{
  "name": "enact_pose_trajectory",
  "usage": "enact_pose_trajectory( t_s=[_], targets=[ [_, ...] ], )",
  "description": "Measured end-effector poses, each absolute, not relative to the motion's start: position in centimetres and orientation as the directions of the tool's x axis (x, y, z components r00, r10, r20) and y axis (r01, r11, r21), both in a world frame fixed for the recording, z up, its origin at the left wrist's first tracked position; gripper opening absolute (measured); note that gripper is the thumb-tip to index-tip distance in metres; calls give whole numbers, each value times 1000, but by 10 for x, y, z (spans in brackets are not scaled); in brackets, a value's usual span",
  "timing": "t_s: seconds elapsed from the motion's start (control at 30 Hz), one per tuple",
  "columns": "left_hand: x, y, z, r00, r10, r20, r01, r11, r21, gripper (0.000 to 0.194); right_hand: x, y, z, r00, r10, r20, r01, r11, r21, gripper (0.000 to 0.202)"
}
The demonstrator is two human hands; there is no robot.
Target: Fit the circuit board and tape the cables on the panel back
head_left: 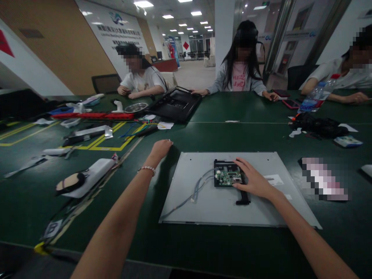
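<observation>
1 grey panel [180, 209] lies flat on the green table [221, 248]; take its middle as clock centre. on it, approx. at the middle, sits 1 circuit board [225, 176], green in a black frame, w/ 1 black bracket [243, 198] out at its 5 o'clock and 1 bundle of grey cables [196, 188] trailing to 8 o'clock.

r. hand [255, 182] is part-open: thumb at board's lower edge, fingertips at upper edge, so it has the board between them. l. hand [161, 148] is off the panel at 10 o'clock, fingers curled in; can't tell if anything's inside. 1 beaded bracelet [147, 169] on l. wrist.

around: 1 black tray [174, 102] at 11 o'clock, 2 bottles [312, 97] at 1, 1 pixelated pink thing [324, 178] at 3, 1 white box [95, 176] at 9. 3 co-workers: 1 approx. 11 [145, 79], 1 at 12, 1 betw. 1 & 2; the one at 12 has a hand [202, 92] on the tray.

writing: 2 white labels [273, 179] on panel, too small to read; 1 tag [54, 228] betw. 8 & 9 looks like "b"; bottle label illegible; wall sign [120, 33] approx. 11, several lines + blue logo, text too blurry.
</observation>
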State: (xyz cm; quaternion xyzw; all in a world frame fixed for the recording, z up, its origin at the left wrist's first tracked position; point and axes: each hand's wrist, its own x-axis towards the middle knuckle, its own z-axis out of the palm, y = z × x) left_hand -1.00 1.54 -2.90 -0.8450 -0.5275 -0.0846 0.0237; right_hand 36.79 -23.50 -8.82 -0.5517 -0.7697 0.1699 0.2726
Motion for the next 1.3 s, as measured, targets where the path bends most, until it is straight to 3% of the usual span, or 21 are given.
enact_pose_trajectory(
  t_s=[0.23,0.47,0.87,1.3],
  targets=[
    [45,-7,-26,555,826,100,832,-549,-81,25,366,-237,-85,-230,950,210,755,310,-577,89],
    [152,-79,-26,761,628,163,637,-771,-2,27,369,-236,-89,-235,940,247,730,339,-593,93],
    [210,-123,-42,811,572,126,581,-812,-51,20,370,-232,-94,-233,924,304,694,377,-614,97],
    [215,-123,-48,783,607,134,599,-795,99,23,369,-232,-91,-230,926,299,697,371,-614,96]
  ],
)
